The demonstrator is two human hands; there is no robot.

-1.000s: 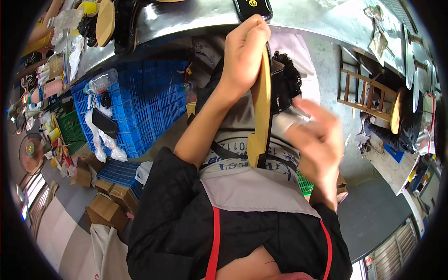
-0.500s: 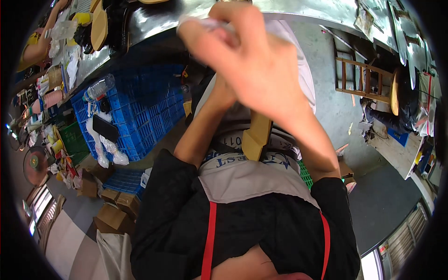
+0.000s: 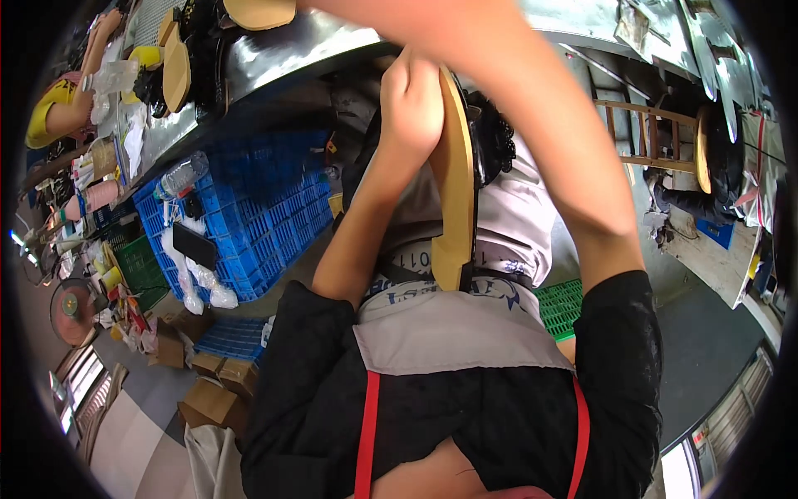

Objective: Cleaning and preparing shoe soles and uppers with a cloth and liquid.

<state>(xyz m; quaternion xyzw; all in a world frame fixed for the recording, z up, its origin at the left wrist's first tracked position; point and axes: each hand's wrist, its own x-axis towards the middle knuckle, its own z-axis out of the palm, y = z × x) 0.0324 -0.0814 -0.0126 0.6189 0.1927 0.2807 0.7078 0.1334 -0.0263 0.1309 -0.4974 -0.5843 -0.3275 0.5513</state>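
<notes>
My left hand (image 3: 413,108) is closed round the toe end of a shoe (image 3: 455,179), just above my lap. The shoe's flat tan sole faces left, its heel end points toward me, and dark ruffled trim (image 3: 496,141) shows on its right side. My right forearm (image 3: 532,100) crosses above the shoe toward the metal worktable (image 3: 287,50), and the hand itself lies beyond the upper edge. Near that forearm's far end, another tan shoe sole (image 3: 260,11) rests on the table.
More black shoes with tan soles (image 3: 176,71) lie on the table's left part, near another person's arm (image 3: 71,112). Blue crates (image 3: 241,241) stand left of my legs, carrying a phone (image 3: 194,248) and a plastic bottle (image 3: 183,173). A wooden stool (image 3: 652,137) is at the right.
My right hand has swung up and away past the upper edge, uncovering the shoe and my left hand. The left hand still holds the shoe in nearly the same place.
</notes>
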